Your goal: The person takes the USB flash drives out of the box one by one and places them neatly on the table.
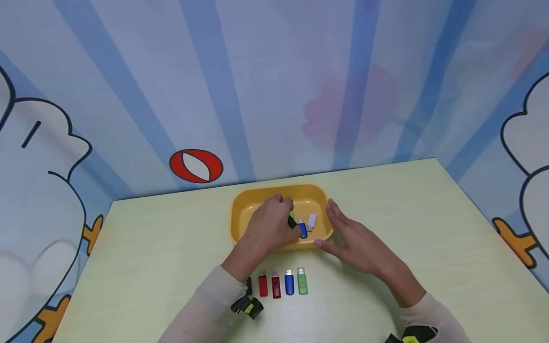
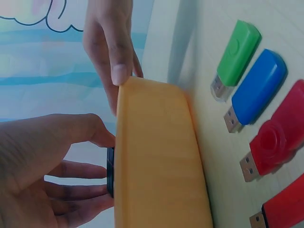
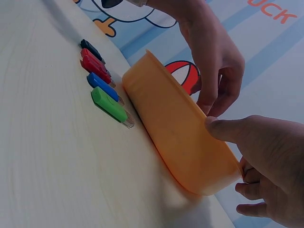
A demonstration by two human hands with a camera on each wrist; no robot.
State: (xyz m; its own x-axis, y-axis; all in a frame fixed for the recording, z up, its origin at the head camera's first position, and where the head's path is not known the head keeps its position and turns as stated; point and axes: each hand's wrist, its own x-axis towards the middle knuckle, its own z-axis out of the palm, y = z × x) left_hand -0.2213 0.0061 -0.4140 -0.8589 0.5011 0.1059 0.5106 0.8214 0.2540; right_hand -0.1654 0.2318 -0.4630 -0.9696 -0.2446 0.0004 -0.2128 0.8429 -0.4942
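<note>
Likely pick-out: left grip (image 1: pixel 271 222) pinches black stick (image 1: pixel 292 222), right grip (image 1: pixel 360 245) straight-fingered on tray (image 1: pixel 309 191). Next likely: lift toward tabletop (image 1: pixel 163 238) near edge.

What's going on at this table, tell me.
A person is handling USB sticks. Their left hand holds what looks like a black stick in the yellow tray, and their right hand holds the tray's right end. A blue stick and a white stick lie inside. On the table in front is a row of five: black, two red, blue and green.
</note>
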